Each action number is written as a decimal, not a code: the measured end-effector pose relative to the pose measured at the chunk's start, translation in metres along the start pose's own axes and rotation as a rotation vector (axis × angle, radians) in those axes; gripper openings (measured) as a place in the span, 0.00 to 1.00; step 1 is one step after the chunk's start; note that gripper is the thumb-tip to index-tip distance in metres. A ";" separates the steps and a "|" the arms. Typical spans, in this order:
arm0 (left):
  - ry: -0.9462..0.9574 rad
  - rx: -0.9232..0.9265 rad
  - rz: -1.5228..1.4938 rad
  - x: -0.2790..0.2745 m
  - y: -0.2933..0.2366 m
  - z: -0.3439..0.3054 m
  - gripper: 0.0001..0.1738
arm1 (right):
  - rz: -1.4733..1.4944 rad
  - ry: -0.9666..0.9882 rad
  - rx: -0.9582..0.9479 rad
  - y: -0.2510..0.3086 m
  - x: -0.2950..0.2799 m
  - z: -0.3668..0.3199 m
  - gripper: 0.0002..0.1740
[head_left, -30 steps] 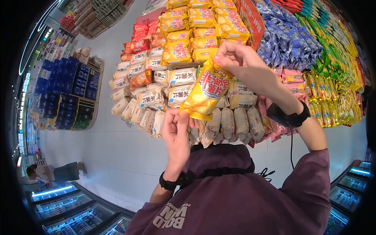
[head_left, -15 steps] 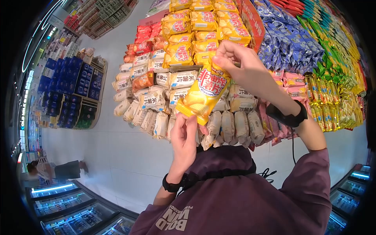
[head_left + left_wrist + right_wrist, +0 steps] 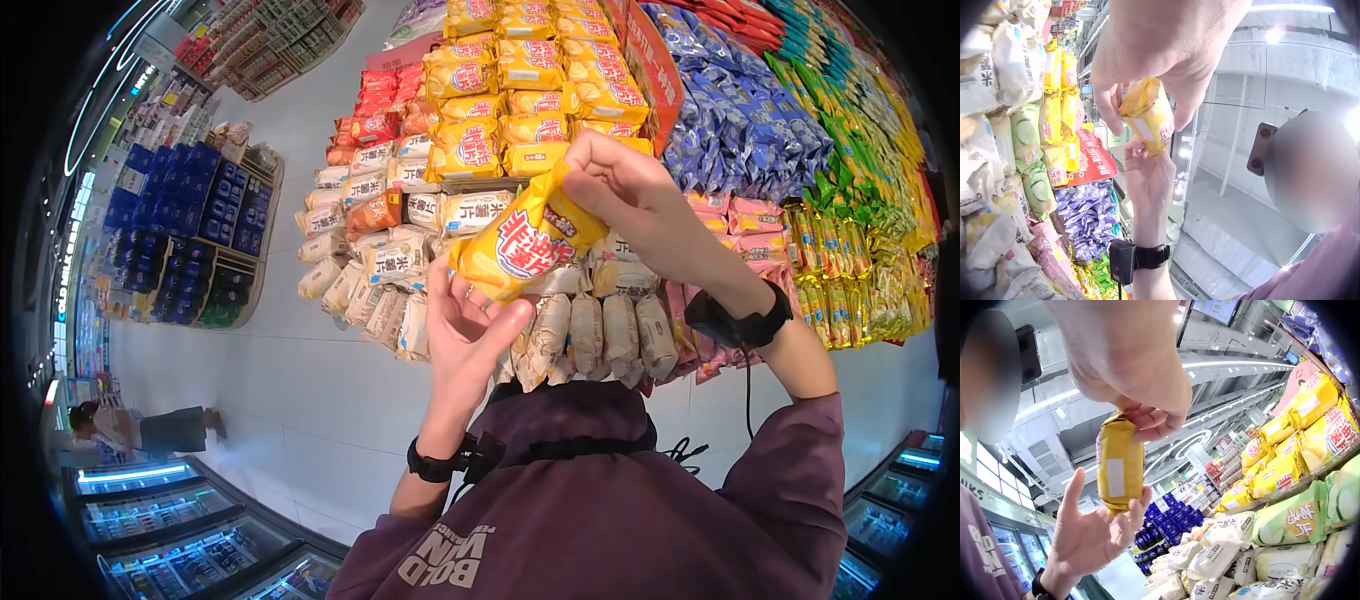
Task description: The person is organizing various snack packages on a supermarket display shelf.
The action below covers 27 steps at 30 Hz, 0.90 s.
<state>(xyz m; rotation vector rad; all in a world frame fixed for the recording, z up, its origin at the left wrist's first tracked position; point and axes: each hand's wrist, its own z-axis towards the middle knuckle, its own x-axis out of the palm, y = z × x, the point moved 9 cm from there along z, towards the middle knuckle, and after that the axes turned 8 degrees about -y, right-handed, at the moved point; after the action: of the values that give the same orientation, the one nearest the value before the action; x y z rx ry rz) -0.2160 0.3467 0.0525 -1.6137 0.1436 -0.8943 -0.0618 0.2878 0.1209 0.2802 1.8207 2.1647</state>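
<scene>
A yellow bag of potato chips (image 3: 530, 240) hangs tilted between my hands, its printed front facing up in the head view. My right hand (image 3: 625, 190) pinches its top end between thumb and curled fingers. Below the other end is my left hand (image 3: 465, 325), its fingers spread behind the bag and its thumb held away from it. In the right wrist view, the left hand (image 3: 1094, 540) opens upward, fingertips right at the bottom of the bag (image 3: 1121, 465). A pale label shows on the bag's back.
Behind the hands, a display holds stacked yellow chip bags (image 3: 465, 150), white bags (image 3: 400, 260), blue bags (image 3: 735, 120) and pink bags (image 3: 755, 215). To the left stands a shelf of blue drink packs (image 3: 185, 200). A person (image 3: 150, 428) is farther off, near lit coolers (image 3: 190, 520).
My left hand has let go of the bag's lower end; its thumb has swung away and its fingers spread. The bag's lower end has tipped up, while the right hand keeps its pinch.
</scene>
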 end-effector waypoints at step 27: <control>0.055 0.027 0.400 0.020 -0.011 0.002 0.20 | -0.506 -0.050 -0.504 0.020 0.002 -0.051 0.35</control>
<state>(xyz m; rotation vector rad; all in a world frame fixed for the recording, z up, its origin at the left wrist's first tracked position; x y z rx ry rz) -0.2053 0.3404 0.0714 -1.4659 0.4731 -0.6263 -0.0826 0.2386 0.1317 -0.2151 1.1009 2.1142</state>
